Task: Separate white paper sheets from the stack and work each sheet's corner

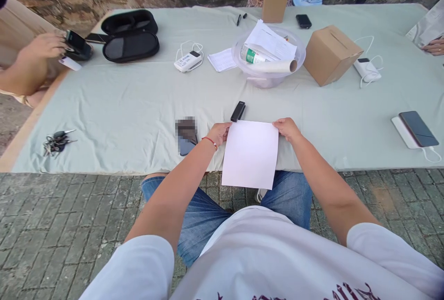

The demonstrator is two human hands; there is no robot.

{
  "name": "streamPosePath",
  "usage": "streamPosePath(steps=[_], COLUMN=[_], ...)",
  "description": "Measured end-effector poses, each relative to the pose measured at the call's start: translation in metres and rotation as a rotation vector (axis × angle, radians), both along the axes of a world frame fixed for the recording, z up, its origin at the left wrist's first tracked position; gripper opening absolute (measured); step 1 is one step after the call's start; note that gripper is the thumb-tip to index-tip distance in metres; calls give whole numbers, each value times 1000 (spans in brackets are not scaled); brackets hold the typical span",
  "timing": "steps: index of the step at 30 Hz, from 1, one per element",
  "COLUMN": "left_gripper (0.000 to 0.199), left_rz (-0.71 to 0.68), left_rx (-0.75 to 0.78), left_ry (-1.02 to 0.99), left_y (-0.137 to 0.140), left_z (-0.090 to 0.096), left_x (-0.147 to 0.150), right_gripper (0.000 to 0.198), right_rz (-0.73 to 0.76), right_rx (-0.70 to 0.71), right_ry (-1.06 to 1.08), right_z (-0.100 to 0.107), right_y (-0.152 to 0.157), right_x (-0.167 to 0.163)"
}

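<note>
A blank white sheet of paper (250, 154) is held between my two hands, its lower part reaching past the table's front edge over my lap. My left hand (219, 134), with a red string bracelet at the wrist, pinches the upper left corner. At the upper right corner, my right hand (287, 129) grips the paper between thumb and fingers. Just beyond the top edge of the sheet lies a black stapler (237, 111), close to my left hand. A phone (187, 145), partly blurred out, rests on the cloth left of that hand.
A translucent basin (268, 78) holds papers and a roll; a cardboard box (331, 55) stands beside it. Keys (58, 143) lie far left, a black case (131, 45) behind them. A phone on a white power bank (418, 129) sits right. Other people's hands show around the table.
</note>
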State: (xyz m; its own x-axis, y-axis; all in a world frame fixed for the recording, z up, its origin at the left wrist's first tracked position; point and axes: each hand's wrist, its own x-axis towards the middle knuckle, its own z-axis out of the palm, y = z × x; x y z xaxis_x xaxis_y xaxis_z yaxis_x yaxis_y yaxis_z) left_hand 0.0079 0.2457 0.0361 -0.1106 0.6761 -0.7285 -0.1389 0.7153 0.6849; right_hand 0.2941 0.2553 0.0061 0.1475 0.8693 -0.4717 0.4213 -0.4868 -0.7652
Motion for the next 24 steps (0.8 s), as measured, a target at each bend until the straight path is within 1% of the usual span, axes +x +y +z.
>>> streamPosePath(steps=[3,5,8,10,11,13,15,17,18,20,22,24], left_gripper=[6,4,8,10,11,14,16,17,17,18,20,20], left_rz=[-36,-31,-3,7,9,7,-1,-10,-13,-14,-8,2], left_rx=[-14,-20,0,20,29,42,51,64,72,85,91,87], left_ry=[60,105,112,102,96,86,76,65,60,51,48,44], left_y=[-5,-6,-6,-5,-5,-4,-5,-6,-7,-8,-9,-9], left_z=[2,2,-2,-4,-5,-6,-6,-5,-5,-4,-4,-3], left_x=[0,1,4,5,5,5,5,5,5,5,4,3], right_gripper=[15,15,13,14,18,27,37,47,51,58,62,64], right_rz=[10,56,154,185,197,242,320,388,420,471,517,576], right_rx=[4,13,64,145,194,302,405,469,473,427,326,247], right_ry=[-33,-101,-357,-542,-592,-598,-551,-531,-526,-521,-521,-540], right_z=[2,6,19,30,35,44,49,49,48,42,36,30], right_y=[-2,-4,-4,3,8,24,44,65,74,88,96,99], right_x=[-2,-2,-5,-12,-19,-38,-66,-99,-116,-147,-171,-185])
